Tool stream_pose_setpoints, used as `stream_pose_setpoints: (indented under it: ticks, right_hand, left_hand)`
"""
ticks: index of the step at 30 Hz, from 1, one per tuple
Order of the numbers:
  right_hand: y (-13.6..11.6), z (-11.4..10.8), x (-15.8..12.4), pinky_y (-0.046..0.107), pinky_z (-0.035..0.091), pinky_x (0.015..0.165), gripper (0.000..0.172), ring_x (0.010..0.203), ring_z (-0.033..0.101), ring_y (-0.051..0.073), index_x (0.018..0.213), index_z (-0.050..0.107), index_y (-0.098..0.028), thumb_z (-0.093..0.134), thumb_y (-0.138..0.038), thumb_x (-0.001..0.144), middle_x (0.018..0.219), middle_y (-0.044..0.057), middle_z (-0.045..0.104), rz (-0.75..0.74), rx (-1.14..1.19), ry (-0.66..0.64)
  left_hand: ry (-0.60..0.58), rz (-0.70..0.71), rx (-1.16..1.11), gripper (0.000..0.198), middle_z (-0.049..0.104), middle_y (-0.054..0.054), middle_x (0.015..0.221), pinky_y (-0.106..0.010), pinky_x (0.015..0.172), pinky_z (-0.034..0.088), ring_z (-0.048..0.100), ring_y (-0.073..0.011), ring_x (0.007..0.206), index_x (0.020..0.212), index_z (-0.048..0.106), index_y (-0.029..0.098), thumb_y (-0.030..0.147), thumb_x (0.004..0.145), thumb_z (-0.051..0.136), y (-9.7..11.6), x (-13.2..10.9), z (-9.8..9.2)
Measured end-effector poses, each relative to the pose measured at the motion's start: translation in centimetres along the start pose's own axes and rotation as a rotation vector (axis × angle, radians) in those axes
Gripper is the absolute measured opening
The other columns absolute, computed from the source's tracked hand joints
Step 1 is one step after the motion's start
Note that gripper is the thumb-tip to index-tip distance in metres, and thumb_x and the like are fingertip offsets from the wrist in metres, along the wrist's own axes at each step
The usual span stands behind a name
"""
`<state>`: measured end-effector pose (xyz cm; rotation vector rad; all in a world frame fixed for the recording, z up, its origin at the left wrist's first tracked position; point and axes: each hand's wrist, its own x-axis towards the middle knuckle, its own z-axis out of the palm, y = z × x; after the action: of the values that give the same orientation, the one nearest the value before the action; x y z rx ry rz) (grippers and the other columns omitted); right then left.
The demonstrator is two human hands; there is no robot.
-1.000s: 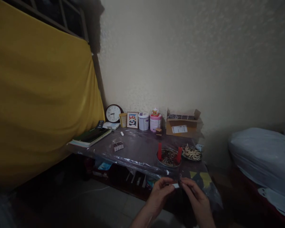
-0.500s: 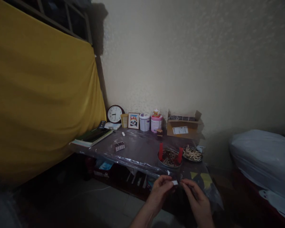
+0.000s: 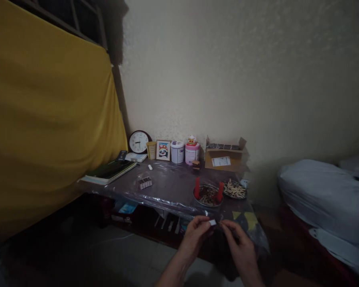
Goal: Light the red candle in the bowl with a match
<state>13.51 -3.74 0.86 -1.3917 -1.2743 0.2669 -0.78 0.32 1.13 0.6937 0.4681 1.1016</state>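
We find the left hand (image 3: pixel 196 234) at the near edge of the dark, plastic-covered worktop (image 3: pixel 170 187). Its grip is pinching a small white rectangular piece (image 3: pixel 212 222), possibly a matchbox; the light is too dim to confirm. The right hand (image 3: pixel 238 244) sits just beside it, thumb and forefinger pressed together at the piece's right end; we cannot tell whether they hold anything. Beyond the hands stands a round metal dish of dark bits (image 3: pixel 208 196) with two red uprights. Beside it is a second round dish of pale sticks (image 3: pixel 235 190). A brown cardboard box (image 3: pixel 224 156) sits against the wall.
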Motion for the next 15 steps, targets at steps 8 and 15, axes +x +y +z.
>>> stream_pose_setpoints:
  ticks: [8, 15]
  right_hand:
    - [-2.2, 0.0, -0.3, 0.033, 0.048, 0.081, 0.014, 0.088, 0.062, 0.020, 0.087, 0.062, -0.022, 0.049, -0.029, 0.086, 0.089, 0.005, 0.067, -0.275, -0.041, 0.067]
    - [-3.3, -0.7, 0.2, 0.034, 0.049, 0.079, 0.012, 0.087, 0.061, 0.020, 0.086, 0.060, -0.021, 0.049, -0.023, 0.086, 0.087, 0.006, 0.066, -0.324, -0.135, 0.136]
  left_hand:
    - [-0.040, 0.039, 0.038, 0.024, 0.068, -0.005, 0.082, -0.027, 0.072, 0.043, 0.061, -0.0149, 0.076, 0.087, 0.063, 0.016, 0.028, 0.068, 0.070, 0.6, -0.5, 0.4]
    - [-0.041, 0.068, 0.036, 0.019, 0.067, -0.004, 0.080, -0.026, 0.071, 0.042, 0.060, -0.0136, 0.074, 0.086, 0.062, 0.016, 0.026, 0.070, 0.068, 0.7, -0.3, 0.4]
